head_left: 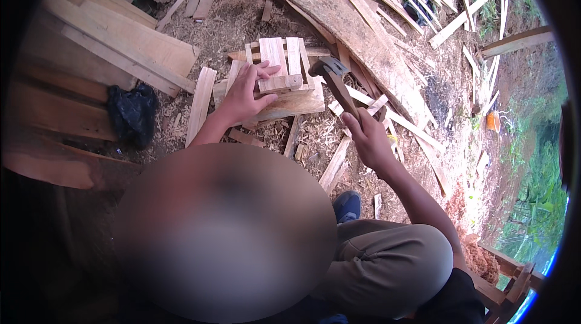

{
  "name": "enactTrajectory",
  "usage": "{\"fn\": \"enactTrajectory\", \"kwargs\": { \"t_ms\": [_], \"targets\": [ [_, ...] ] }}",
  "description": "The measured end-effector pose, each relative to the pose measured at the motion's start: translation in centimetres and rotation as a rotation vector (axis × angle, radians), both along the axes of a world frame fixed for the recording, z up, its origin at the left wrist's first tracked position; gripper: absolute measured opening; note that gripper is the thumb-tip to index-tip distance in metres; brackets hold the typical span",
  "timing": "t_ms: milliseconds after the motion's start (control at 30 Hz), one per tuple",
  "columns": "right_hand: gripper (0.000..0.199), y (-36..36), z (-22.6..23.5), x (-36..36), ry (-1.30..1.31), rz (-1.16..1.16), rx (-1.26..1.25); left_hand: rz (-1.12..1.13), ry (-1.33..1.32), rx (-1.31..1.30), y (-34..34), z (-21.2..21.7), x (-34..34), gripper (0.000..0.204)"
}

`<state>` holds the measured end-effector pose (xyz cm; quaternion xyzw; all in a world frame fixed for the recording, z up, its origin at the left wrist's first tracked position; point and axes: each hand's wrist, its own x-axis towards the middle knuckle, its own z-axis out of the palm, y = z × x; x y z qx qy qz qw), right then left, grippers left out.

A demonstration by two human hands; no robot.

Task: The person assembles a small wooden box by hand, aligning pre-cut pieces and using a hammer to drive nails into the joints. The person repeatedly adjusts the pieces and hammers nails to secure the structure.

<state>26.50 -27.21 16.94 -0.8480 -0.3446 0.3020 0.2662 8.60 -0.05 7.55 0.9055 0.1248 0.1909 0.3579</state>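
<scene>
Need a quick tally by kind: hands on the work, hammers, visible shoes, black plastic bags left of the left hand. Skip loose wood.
Hands: 2 (left hand, right hand)
Hammers: 1 (hammer, in the right hand)
Shoes: 1 (blue shoe)
Black plastic bags, left side: 1 (black bag)
Total: 5

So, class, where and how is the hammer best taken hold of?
Probably by the hammer's handle, well below the head, coming from the lower right: the slim handle slants down that way from the broad metal head, where the right grip holds it.
</scene>
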Motion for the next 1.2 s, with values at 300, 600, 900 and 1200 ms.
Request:
{"fn": "enactTrajectory", "kwargs": {
  "t_ms": [300,600,900,1200],
  "targets": [
    [0.036,-11.4,-12.7,-0.8,-0.153,-0.203,-0.046,0.021,0.061,0.132,0.0,0.3,0.6,0.064],
    [0.042,-16.0,-17.5,-1.3,-0.489,-0.079,0.058,0.105,0.010,0.044,-0.9,1.9,1.0,0.053],
    [0.108,-1.6,3.5,4.8,-0.282,0.177,0.677,-0.131,-0.286,-0.825,-1.5,13.1,0.1,0.062],
    [0.070,3.4,25.0,5.1,-0.390,0.390,0.635,-0.528,-0.509,-1.411,-2.1,21.6,-0.8,0.069]
  ]
}}
